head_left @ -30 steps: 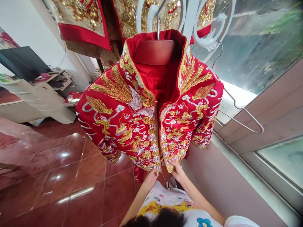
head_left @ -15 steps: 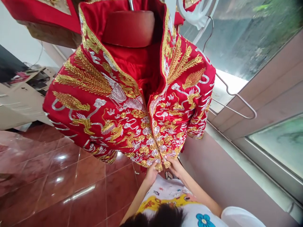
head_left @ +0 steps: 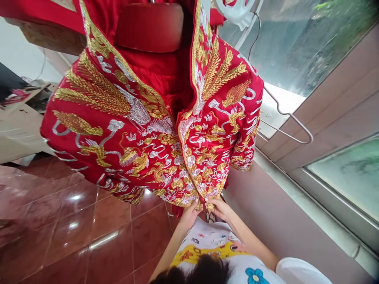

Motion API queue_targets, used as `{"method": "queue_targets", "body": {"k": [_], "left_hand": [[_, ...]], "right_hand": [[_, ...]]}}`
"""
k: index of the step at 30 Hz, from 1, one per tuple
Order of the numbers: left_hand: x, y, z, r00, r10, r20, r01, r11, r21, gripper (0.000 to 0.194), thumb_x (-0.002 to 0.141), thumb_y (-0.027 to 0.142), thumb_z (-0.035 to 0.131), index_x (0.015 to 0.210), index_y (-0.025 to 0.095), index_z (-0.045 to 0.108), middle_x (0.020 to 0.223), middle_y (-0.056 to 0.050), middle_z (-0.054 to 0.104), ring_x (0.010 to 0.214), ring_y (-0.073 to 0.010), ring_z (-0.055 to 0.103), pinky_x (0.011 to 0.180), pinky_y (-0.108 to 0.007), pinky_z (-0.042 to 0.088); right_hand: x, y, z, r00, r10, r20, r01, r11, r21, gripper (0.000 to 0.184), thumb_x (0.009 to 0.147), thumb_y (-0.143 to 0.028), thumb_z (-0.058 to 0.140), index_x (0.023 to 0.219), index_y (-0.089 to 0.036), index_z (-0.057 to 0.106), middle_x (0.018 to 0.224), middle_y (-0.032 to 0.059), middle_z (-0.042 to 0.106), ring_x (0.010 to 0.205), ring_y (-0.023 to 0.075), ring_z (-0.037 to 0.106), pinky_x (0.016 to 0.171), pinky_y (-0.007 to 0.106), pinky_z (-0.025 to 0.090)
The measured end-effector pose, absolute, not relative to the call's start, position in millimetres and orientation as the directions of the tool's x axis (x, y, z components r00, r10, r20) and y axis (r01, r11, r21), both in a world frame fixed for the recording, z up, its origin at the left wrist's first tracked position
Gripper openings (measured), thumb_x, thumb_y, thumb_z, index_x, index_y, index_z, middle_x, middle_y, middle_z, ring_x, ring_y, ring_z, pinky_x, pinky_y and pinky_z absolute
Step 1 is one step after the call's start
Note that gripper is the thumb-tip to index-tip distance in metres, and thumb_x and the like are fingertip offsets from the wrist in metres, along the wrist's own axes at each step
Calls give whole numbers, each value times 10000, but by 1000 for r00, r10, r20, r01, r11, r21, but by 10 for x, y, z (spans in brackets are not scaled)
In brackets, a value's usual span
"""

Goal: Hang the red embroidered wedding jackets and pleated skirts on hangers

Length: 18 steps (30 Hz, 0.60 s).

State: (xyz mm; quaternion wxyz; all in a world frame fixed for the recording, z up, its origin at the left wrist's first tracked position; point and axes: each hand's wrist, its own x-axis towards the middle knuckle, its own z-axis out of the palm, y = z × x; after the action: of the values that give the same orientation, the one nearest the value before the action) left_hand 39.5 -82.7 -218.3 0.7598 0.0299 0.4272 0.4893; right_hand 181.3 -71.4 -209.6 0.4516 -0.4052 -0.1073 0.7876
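A red satin jacket (head_left: 154,154) with gold and silver embroidery hangs in front of me, its collar open at the top. Down at the hem, my left hand (head_left: 191,213) pinches the bottom corner of one front panel. My right hand (head_left: 219,208) grips the matching corner of the other panel, close beside it. Both hands are closed on the cloth, and the two front edges nearly meet between them. Inside the neck shows a broad red hanger piece (head_left: 149,27).
A bare wire hanger (head_left: 291,114) hangs at the right by the window (head_left: 290,47). A white ornate stand part (head_left: 237,15) is behind the jacket. Left stands a cluttered pale table (head_left: 23,122). Reddish tiles (head_left: 109,236) cover the floor.
The upper jacket has shifted left and slightly up in view, and the wire hanger also appears farther left. Both hands stay at the hem corners, the panel edges gripped slightly differently.
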Motion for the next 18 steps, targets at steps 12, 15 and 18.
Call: {"method": "queue_targets", "body": {"k": [12, 15, 18], "left_hand": [[424, -816, -2129, 164, 707, -688, -723, 561, 403, 208, 634, 102, 763, 763, 120, 602, 696, 10, 631, 513, -53, 543, 502, -162, 457], [413, -819, -2127, 162, 691, -704, -715, 574, 399, 188, 653, 87, 745, 755, 124, 592, 676, 16, 623, 503, -55, 548, 497, -165, 460], [393, -822, -2118, 170, 682, -711, -703, 590, 398, 190, 656, 86, 745, 754, 123, 586, 661, 10, 617, 493, -65, 548, 487, -176, 458]], "right_hand": [[1685, -728, -1983, -152, 851, -502, -636, -473, -610, 413, 458, -173, 847, 797, -124, 616, 674, 4, 627, 502, 63, 503, 471, 185, 416], [1654, -732, -1976, -95, 863, -496, -640, -434, -634, 409, 449, -163, 850, 773, -129, 603, 642, -11, 611, 500, 59, 491, 473, 179, 409], [1635, -733, -2001, -63, 866, -495, -652, -412, -637, 420, 481, -210, 845, 817, -142, 603, 672, -8, 622, 539, 71, 520, 523, 193, 442]]}}
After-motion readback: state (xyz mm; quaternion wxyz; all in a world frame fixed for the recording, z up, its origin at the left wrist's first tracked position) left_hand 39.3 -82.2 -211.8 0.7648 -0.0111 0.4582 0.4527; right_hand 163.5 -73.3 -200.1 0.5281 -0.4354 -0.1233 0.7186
